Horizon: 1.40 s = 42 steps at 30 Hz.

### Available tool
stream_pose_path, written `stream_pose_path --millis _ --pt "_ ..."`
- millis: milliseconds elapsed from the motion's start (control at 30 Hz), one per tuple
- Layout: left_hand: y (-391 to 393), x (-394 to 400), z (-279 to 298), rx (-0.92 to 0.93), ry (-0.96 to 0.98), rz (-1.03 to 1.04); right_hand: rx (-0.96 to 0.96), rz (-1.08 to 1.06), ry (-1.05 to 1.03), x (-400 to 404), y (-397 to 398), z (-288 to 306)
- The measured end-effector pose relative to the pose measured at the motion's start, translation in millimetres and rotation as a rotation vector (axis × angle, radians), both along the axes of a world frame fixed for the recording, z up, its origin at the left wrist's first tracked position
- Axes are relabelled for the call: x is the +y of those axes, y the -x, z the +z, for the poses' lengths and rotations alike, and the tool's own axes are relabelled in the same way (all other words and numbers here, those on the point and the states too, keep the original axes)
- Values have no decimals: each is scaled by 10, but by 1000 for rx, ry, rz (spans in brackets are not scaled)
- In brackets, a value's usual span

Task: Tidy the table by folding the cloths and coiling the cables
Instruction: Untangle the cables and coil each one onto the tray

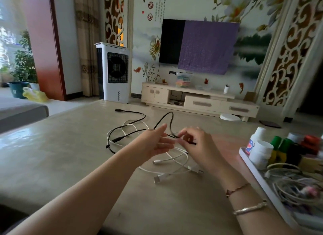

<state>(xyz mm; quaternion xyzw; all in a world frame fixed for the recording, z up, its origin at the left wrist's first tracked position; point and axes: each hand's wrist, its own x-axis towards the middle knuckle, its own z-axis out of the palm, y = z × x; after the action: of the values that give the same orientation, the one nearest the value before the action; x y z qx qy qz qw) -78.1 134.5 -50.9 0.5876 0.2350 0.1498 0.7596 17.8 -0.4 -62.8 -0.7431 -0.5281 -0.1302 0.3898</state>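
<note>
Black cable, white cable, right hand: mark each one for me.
black cable (139, 113): head view, far bend on the table.
white cable (176, 156): head view, loop near its plug.
right hand (195, 144): head view, knuckles, pinching black cable.

Large calligraphy 和 and red seals 富, 貴 on the wall mural (192, 7); small columns unreadable

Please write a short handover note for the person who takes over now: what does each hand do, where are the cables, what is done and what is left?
Right hand: pinches the black cable near one end, raised above the table.
Left hand: open, fingers straight, beside the same cable; whether it touches is unclear.
Black cable: the rest lies loose on the table, far plug toward the TV side.
White cables: a loose tangle under the hands, plugs toward the near edge.
Tray at right: bottles and more loose cables.
Done: nothing coiled yet.
Left: coil the black cable, then the white ones. No cloth to fold shows on the table.
</note>
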Motion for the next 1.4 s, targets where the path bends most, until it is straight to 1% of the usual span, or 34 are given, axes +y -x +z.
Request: stream_pose_path --millis 67,133,233,300,400,500,567,667,733,800,867,967,1067,1167,1267,1333,1400 --pt "34 65 -1 -76 105 14 10 90 96 15 54 -8" --pt "59 101 11 -136 190 7 -13 134 164 29 89 -16" --pt "81 120 31 -190 228 -10 -107 124 220 45 108 -34" --pt "93 131 52 -229 204 2 -193 53 236 41 101 -30" --pt "111 183 103 -281 212 66 -285 -128 231 12 76 -12" --pt "167 297 175 -334 296 172 -253 -379 172 -66 -20 5" --pt "214 339 197 -302 251 197 -179 -441 114 -99 -111 -4" --pt "260 237 183 -167 129 121 -14 -317 -73 -78 -157 -5" --pt "261 74 135 -49 25 33 45 -205 -172 -43 -122 3" --pt "228 -92 68 34 -52 -29 84 -87 -220 -20 -83 11" --pt "174 -207 9 55 -62 -49 80 -40 -211 -10 -61 1" --pt "132 -276 -11 37 26 -37 60 -16 -105 -4 -48 -36" --pt "162 -233 -8 40 72 -46 138 41 18 12 -36 -69" --pt "198 -173 -39 95 -11 -112 289 86 21 26 -39 -48" --pt "197 -138 -82 119 -121 -170 423 208 66 35 -59 -35" --pt "198 -115 -90 133 -161 -179 473 247 77 33 -70 -48" --pt "207 -88 -77 148 -207 -167 486 202 -7 34 -94 -63"
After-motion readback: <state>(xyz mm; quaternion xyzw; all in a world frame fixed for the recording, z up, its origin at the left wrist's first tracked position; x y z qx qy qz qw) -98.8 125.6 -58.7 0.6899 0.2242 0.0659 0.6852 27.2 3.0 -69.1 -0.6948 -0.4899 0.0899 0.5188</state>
